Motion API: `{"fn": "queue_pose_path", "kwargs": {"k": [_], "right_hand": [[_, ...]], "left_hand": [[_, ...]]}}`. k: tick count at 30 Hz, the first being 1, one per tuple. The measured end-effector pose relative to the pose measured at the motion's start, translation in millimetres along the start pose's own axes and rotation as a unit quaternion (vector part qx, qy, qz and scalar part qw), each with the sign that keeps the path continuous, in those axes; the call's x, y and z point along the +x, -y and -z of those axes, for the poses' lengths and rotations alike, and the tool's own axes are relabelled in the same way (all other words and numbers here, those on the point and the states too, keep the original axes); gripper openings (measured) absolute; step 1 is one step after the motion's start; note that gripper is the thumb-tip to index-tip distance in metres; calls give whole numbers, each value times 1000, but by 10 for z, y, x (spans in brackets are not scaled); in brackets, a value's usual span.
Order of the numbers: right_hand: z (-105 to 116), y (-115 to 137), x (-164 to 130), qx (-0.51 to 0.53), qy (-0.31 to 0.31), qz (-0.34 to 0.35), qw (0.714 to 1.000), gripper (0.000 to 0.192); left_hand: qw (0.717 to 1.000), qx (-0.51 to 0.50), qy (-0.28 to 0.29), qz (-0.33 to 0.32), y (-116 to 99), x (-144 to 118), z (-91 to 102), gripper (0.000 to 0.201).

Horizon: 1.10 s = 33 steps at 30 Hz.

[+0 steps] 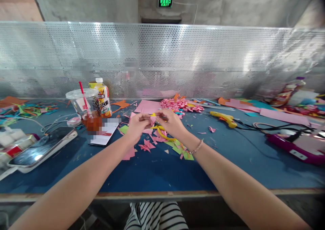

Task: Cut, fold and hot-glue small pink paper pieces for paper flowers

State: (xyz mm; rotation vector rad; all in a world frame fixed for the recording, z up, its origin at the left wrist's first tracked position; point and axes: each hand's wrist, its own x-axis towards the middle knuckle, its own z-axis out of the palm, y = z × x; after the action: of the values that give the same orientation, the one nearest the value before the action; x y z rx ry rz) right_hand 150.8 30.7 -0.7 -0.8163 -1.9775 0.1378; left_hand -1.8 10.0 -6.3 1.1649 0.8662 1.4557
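My left hand [137, 123] and my right hand [171, 121] meet over the middle of the blue table [157, 172], pinching a small pink folded paper piece [153, 119] between the fingertips. Yellow-handled scissors [162, 134] lie just under my right hand among pink and green paper scraps [177, 148]. A pile of folded pink paper pieces [180, 104] sits beyond the hands. A pink paper sheet [148, 106] lies flat behind my left hand.
A plastic cup with a red straw [85, 108] and a bottle [103, 98] stand at left, a phone [43, 149] nearer the edge. A yellow glue gun [223, 118] and cable lie right, a purple device [296, 145] far right. A perforated metal screen [177, 60] backs the table.
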Motion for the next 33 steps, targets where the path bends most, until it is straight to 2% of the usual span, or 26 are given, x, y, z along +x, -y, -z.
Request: {"fn": "queue_pose_path", "kwargs": {"k": [5, 11, 13, 22, 28, 33], "right_hand": [[35, 26, 5, -38, -19, 34, 999, 15], [41, 22, 14, -55, -16, 41, 998, 17], [41, 14, 14, -52, -12, 43, 998, 18], [65, 59, 15, -37, -16, 39, 998, 18], [47, 64, 6, -53, -30, 45, 997, 16], [48, 93, -2, -73, -20, 58, 995, 17]], "left_hand": [[1000, 4, -12, -14, -19, -2, -6, 20], [996, -58, 14, 70, -36, -31, -32, 12], [994, -69, 14, 79, -32, -34, -32, 10], [995, -79, 31, 47, -67, -47, -34, 11], [999, -41, -5, 21, -75, -52, -50, 8], [1000, -6, -9, 5, -78, -58, -48, 6]]}}
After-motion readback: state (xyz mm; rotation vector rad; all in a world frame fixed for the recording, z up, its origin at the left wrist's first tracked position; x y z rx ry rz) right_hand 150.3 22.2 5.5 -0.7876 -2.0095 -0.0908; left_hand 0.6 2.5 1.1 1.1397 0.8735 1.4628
